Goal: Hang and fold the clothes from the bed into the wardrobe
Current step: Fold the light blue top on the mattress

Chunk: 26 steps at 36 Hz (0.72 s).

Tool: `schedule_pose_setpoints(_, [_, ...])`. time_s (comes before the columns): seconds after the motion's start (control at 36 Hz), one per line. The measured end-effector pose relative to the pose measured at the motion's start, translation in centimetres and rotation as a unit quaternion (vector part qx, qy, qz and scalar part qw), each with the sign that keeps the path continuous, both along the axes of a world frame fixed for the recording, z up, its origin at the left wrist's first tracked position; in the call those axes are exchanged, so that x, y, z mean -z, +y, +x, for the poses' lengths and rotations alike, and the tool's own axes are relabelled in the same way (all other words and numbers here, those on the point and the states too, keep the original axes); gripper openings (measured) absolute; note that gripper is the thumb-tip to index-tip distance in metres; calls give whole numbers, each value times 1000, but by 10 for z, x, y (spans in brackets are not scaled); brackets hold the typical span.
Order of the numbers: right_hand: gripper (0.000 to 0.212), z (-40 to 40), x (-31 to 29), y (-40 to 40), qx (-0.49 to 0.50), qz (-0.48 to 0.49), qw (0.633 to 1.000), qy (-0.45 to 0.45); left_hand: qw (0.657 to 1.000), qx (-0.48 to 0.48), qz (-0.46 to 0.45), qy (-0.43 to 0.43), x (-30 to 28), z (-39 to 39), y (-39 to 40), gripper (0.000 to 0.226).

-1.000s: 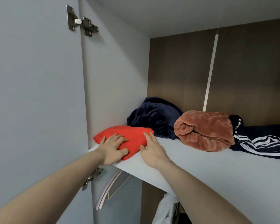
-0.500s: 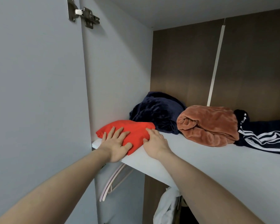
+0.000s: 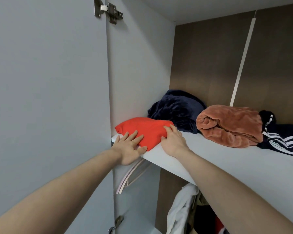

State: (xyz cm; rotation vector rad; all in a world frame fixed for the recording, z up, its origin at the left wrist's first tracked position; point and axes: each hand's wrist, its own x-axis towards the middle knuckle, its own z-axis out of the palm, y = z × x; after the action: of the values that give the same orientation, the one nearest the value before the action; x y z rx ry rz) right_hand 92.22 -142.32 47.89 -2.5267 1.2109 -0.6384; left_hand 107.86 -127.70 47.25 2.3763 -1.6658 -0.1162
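left hand [image 3: 129, 148]: fingers straight, spread flat, pressing front edge of red shirt [image 3: 146, 131]
right hand [image 3: 173, 141]: fingers bent over shirt's right edge, gripping it
red shirt: folded, on shelf [image 3: 218, 159], at its left front corner
blue garment [image 3: 176, 110]: on shelf, behind shirt, touching it
orange blanket [image 3: 230, 125]: on shelf, right of shirt, apart
striped garment [image 3: 284, 141]: on shelf, far right
hangers [image 3: 132, 176]: under shelf, left
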Motion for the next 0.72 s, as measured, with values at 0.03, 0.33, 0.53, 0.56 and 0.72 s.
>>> schedule_pose_setpoints(0.03, [60,-2,-1,4,-15,-23,999,-16,1000,2,-5,-1,-2,0,6,67])
schedule_pose_setpoints(0.33, [54,2,-14,76,-103,-16,994,-12,995,16,-88,-37,-6,5,125,63])
schedule_pose_setpoints(0.53, [49,27,2,221,-267,50,926,-263,982,-51,-184,0,11,2,287,55])
schedule_pose_setpoints(0.56, [48,32,9,246,-299,64,913,-271,979,-72,-189,4,15,0,316,54])
schedule_pose_setpoints(0.72, [47,61,54,404,-463,186,828,-257,960,-202,-192,9,51,-28,488,51])
